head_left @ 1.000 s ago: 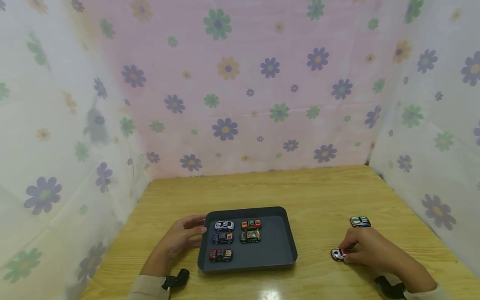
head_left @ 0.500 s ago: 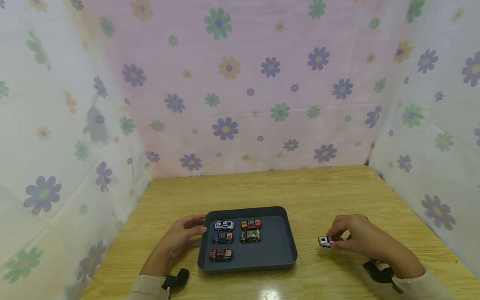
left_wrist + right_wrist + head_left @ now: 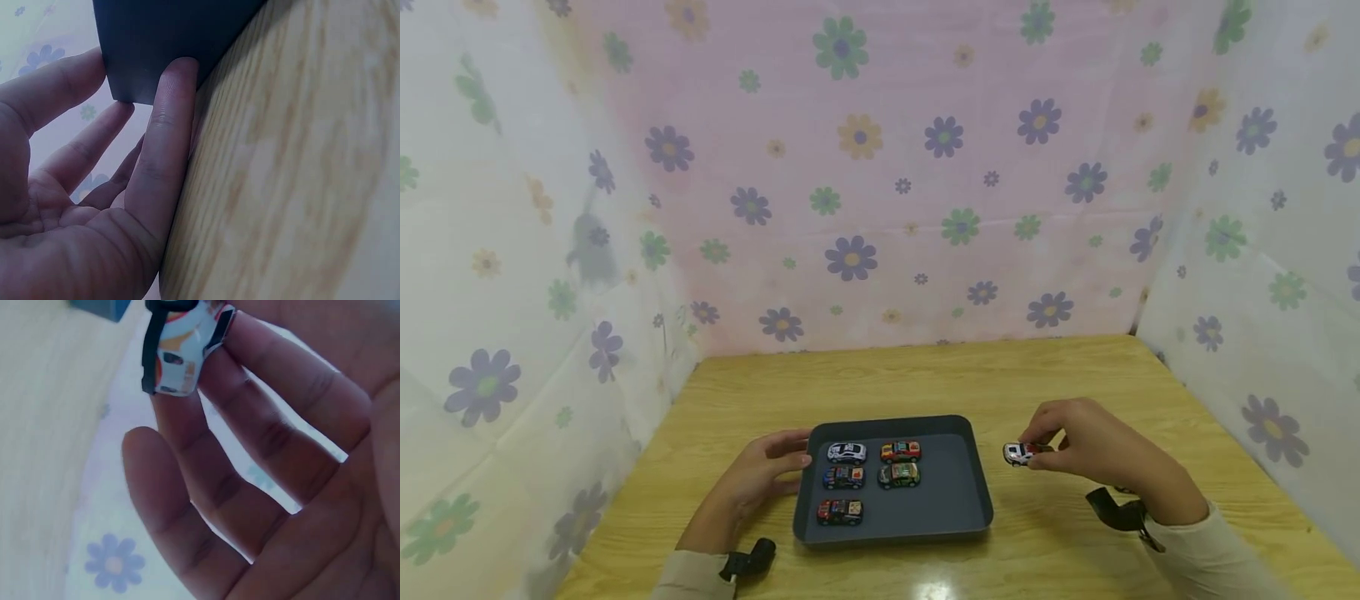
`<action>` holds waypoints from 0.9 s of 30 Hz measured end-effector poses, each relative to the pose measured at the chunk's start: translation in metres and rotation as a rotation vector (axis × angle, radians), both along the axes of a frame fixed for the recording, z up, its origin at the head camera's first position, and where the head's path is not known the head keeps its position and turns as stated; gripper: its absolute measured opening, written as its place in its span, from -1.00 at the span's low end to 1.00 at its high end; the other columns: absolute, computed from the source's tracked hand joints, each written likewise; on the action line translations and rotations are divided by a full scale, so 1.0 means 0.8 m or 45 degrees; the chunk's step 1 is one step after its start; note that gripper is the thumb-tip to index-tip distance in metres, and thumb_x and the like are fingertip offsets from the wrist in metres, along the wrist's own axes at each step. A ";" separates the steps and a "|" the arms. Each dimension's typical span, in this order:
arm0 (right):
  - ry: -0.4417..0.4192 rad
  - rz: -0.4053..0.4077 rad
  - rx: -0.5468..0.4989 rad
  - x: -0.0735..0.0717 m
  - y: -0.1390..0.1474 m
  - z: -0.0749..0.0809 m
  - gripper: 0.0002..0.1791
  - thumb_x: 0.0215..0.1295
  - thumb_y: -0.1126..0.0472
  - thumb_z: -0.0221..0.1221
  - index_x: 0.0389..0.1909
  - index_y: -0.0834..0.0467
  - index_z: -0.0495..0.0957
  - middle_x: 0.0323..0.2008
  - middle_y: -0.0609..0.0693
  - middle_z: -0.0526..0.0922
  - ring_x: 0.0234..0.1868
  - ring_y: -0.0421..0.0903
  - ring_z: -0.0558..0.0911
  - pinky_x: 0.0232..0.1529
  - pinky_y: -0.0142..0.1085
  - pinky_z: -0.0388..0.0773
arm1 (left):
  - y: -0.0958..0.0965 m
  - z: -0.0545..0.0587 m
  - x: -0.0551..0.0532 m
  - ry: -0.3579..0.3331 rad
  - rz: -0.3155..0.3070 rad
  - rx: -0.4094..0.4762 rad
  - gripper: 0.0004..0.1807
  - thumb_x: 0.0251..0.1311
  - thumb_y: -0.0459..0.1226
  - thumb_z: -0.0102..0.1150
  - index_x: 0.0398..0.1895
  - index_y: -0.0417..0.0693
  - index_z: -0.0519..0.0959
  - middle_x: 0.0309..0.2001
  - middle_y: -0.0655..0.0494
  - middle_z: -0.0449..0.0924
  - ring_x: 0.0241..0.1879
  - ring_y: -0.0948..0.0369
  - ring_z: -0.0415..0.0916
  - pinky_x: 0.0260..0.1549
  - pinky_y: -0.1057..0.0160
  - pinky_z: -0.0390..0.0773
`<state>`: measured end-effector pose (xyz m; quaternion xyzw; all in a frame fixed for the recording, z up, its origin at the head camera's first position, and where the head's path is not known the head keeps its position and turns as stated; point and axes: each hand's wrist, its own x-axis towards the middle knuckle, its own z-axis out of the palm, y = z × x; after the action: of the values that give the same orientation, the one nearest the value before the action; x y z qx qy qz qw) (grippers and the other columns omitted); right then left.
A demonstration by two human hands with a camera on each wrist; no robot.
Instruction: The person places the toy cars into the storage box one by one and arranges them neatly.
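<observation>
My right hand [image 3: 1090, 442] pinches a white and red toy car [image 3: 1018, 453] between thumb and fingers, just right of the tray. In the right wrist view, the toy car [image 3: 181, 359] shows its white side with orange markings at the fingertips. A dark grey rectangular tray [image 3: 932, 521] holds several toy cars toward its left: a white car [image 3: 847, 452], a blue one [image 3: 844, 477], a red and black one [image 3: 840, 512], a red and yellow one [image 3: 900, 451] and a green one [image 3: 898, 475]. My left hand [image 3: 760, 475] rests its fairly straight fingers against the tray's left wall [image 3: 150, 44].
The wooden table [image 3: 880, 383] stretches back to a flowered cloth [image 3: 880, 167], which also stands at both sides. A small part of another car [image 3: 1123, 490] peeks out beside my right wrist, mostly hidden.
My right hand has carried the white and red car leftward and away from me, from the table's right side to near the tray. The left hand and tray have hardly moved.
</observation>
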<state>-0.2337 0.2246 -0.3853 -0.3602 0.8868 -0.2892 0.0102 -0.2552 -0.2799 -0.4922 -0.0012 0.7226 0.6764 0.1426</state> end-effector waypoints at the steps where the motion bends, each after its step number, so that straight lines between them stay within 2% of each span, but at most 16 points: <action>1: 0.001 0.005 0.004 -0.001 -0.004 0.002 -0.84 0.26 0.11 0.46 -0.16 -0.15 0.78 -0.23 -0.27 0.68 -0.26 -0.36 0.65 -0.35 -0.42 0.70 | 0.000 0.000 0.000 0.001 0.000 -0.001 -0.37 0.35 -0.31 0.34 0.47 -0.15 0.41 0.44 -0.26 0.38 0.17 0.02 0.62 0.05 -0.05 0.74; 11: -0.005 0.067 -0.024 -0.009 -0.049 0.016 -0.86 0.28 0.13 0.44 -0.16 -0.13 0.78 -0.23 -0.26 0.69 -0.26 -0.34 0.65 -0.31 -0.41 0.71 | -0.002 -0.001 -0.001 -0.001 -0.008 0.000 -0.34 0.33 -0.29 0.36 0.47 -0.14 0.41 0.44 -0.27 0.37 0.17 0.01 0.62 0.04 -0.05 0.75; 18: 0.035 0.071 -0.033 -0.015 -0.074 0.001 -0.84 0.28 0.10 0.44 -0.15 -0.18 0.77 -0.24 -0.30 0.66 -0.27 -0.38 0.62 -0.25 -0.32 0.73 | 0.003 0.001 -0.003 -0.001 -0.037 0.015 -0.34 0.34 -0.30 0.35 0.48 -0.14 0.40 0.45 -0.26 0.37 0.19 -0.01 0.61 0.05 -0.05 0.74; 27: 0.067 0.098 0.003 -0.014 -0.104 -0.013 -0.83 0.29 0.11 0.43 -0.11 -0.12 0.78 -0.23 -0.27 0.67 -0.31 -0.40 0.57 -0.24 -0.27 0.71 | -0.001 0.002 0.000 -0.009 -0.020 -0.014 -0.36 0.35 -0.32 0.32 0.48 -0.14 0.40 0.44 -0.27 0.37 0.17 0.00 0.62 0.03 -0.04 0.75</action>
<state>-0.2453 0.1416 -0.3956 -0.4016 0.8726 -0.2778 -0.0014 -0.2555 -0.2807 -0.4904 0.0014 0.7257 0.6713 0.1506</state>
